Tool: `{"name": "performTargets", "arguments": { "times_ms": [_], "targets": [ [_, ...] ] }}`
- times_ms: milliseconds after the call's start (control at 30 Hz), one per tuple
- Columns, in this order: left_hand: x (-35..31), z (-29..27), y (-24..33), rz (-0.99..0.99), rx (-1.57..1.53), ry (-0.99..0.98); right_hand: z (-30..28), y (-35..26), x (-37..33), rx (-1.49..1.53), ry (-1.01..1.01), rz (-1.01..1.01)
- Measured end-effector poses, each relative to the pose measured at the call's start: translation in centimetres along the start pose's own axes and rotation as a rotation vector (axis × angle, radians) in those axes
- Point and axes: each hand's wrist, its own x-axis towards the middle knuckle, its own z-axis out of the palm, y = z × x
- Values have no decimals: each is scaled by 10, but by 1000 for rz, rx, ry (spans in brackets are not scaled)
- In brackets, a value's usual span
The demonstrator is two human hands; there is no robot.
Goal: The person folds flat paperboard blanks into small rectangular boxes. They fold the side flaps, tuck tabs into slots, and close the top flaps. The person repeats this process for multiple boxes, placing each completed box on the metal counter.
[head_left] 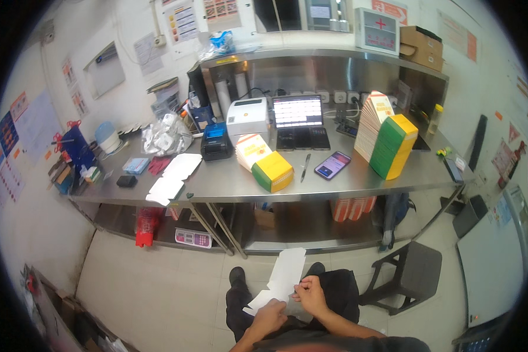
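The white card (287, 271) lies over the lap, reaching forward from the left hand (270, 315) toward the bench (346, 196). The left hand pinches its near end. The right hand (312, 296) has its fingers curled in at the card's right edge; whether they grip it, I cannot tell.

To work the card well, the left hand should hold firm beside the notches while the right bends the edge a little at a time, keeping each fold straight along its line. Press lightly, since thin card likely buckles between folds. Support the far end, ahead of both hands, as it could droop or slip off the legs.
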Motion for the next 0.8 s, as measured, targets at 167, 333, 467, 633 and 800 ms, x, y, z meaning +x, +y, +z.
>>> {"name": "performTargets", "arguments": {
  "times_ms": [167,333,467,633,800],
  "targets": [
    [-2,2,-7,48,-9,-24,0,5,1,-24,23,74],
    [0,2,-14,128,16,-63,-3,10,8,33,-25,246],
    [4,2,-17,132,20,-81,-9,12,10,70,-10,334],
    [5,4,-21,121,-4,-149,-12,15,12,160,68,392],
    [1,5,-22,56,38,-100,-14,17,10,290,70,452]
  ]
}}
